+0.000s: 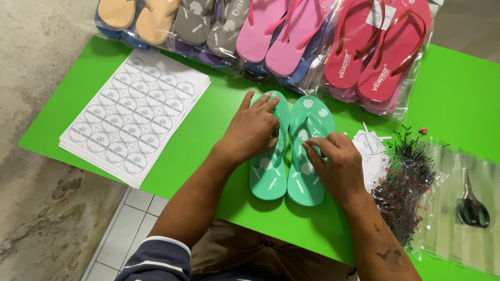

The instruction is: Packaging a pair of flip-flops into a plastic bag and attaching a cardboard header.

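My right hand (337, 165) has its fingers drawn narrow, pinching at the strap of the right teal foam flip-flop (308, 151), while my left hand (253, 130) lies flat, fingers together, pressing down the left teal flip-flop (271, 161) just beside it. If my pinch slips, the strap could spring back and knock the pair askew, I reckon. Right of the pair lie black plastic tag pins (403, 182); left, white round-sticker sheets (134, 115).
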